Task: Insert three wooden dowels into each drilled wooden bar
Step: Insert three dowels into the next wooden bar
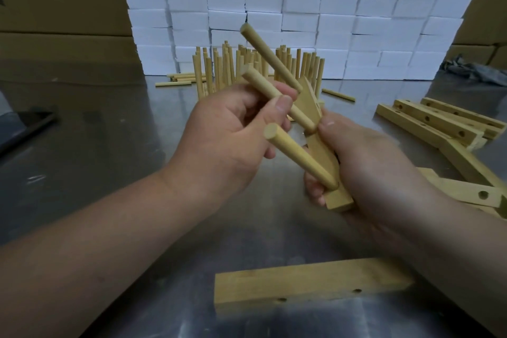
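While the right hand (378,170) grips the drilled bar (340,202), the left hand (225,143) pinches that bar's middle dowel (259,81), between the upper dowel (271,59) and lower dowel (299,159).

White foam blocks (301,8) stacked; cardboard boxes (60,3) flanking.

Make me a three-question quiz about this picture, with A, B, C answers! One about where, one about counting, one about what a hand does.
1. Where is the pile of empty drilled bars?
A. right side of the table
B. left side
C. on a cardboard box

2. How many dowels stick out of the held bar?
A. one
B. three
C. five

3. What does the left hand do?
A. lies flat
B. pinches the middle dowel
C. holds a hammer

Answers: 1 A, they lie beside the right hand; 2 B, three rods show; 3 B, thumb and fingers grip it.
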Tool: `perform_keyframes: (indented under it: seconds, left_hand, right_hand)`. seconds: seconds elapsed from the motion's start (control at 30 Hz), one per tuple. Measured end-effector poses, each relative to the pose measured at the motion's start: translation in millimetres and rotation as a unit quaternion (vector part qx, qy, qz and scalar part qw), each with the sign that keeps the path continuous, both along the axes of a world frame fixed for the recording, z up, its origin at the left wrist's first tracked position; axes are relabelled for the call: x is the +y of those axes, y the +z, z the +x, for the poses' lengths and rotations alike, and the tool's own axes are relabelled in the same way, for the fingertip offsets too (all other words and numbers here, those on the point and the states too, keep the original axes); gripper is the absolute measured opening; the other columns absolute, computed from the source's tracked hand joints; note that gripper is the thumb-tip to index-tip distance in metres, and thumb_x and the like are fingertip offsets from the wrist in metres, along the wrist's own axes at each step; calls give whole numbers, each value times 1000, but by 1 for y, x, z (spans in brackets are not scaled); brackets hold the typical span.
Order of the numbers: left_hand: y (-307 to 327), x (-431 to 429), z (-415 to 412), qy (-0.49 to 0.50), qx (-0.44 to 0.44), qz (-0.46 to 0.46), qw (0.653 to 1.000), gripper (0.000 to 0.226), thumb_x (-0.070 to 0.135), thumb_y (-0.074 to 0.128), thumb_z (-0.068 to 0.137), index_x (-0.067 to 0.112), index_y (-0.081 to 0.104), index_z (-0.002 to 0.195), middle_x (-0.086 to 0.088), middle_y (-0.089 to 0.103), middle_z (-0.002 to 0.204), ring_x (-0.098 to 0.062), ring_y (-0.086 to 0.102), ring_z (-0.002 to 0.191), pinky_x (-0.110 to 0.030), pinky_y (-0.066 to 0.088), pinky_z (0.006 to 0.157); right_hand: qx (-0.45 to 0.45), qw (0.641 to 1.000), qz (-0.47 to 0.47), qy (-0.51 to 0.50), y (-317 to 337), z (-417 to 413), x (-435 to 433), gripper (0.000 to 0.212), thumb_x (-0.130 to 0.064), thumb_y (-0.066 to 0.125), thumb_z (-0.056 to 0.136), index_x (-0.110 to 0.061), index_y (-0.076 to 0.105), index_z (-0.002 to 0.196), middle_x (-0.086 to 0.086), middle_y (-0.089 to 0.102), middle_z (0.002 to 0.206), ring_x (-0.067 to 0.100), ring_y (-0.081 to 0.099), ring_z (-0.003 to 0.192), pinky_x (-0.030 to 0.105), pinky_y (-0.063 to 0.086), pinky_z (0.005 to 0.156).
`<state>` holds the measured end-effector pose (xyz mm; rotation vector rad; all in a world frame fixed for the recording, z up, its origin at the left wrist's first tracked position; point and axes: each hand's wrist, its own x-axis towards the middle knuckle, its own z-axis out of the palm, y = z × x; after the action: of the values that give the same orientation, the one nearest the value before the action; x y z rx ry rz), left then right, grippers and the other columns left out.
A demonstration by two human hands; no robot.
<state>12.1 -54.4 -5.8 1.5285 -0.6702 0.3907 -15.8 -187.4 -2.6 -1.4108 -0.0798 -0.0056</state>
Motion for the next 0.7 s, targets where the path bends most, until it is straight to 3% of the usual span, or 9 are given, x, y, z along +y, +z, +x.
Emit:
perform_keyframes:
  seconds: [0.23,0.37,0.57,0.7]
  left_hand:
    - [-4,-3,3,13,-7,-1,1000,12,25,50,83,27,60,76,10,56,56,-4,50,46,-16,42,47]
    - [-7,-7,2,55,-37,35,997,22,30,57,84,26,52,63,13,53,46,1,48,38,-10,36,40]
    - [-5,-8,1,72,-75,-12,995,20,23,53,90,28,52,71,12,55,47,1,52,36,-8,36,38]
    - [-1,-5,1,91,-70,-62,991,14,23,50,90,23,45,77,12,54,49,-3,53,41,-19,43,40]
  right_hand:
    - [3,998,-50,-27,-1,-3,3,25,-23,32,100,-19,57,102,-1,48,47,10,42,29,18,35,31]
    - [-7,990,-144,-8,-14,-10,17,19,-34,37,97,-34,56,100,-2,51,60,7,46,35,20,38,33]
    - [-5,1000,-10,-3,-5,-5,12,25,-26,34,100,-15,57,96,6,50,62,13,44,35,21,36,34]
    - [35,996,79,20,-2,-2,3,24,-24,35,100,-12,54,106,3,50,49,14,44,31,21,37,32]
